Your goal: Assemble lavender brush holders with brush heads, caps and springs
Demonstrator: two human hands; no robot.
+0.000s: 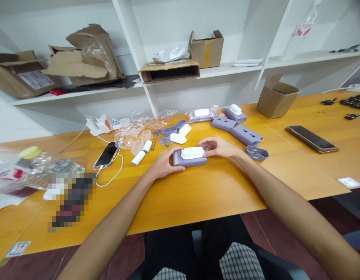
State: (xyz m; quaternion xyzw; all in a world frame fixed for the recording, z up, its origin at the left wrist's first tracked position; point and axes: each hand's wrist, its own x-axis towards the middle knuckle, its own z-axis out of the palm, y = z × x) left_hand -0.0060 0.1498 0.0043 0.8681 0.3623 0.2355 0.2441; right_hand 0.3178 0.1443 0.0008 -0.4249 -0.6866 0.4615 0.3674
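A purple plastic block with a white oval cap [191, 155] lies on the orange table [197, 194] in front of me. My left hand [165, 162] grips its left end, fingers wrapped round it. My right hand [219, 147] holds its right end, fingers curled on the edge. Behind it lie more purple housings [245, 135], a purple cup-shaped piece [256, 153], loose white caps [178, 138] and small purple parts [170, 131].
A white tube [141, 153] and a phone on a white cable [106, 154] lie to the left, beside clear plastic bags [136, 126]. Another phone [311, 138] and a cardboard box [276, 99] sit to the right. Shelves behind hold torn boxes [83, 54].
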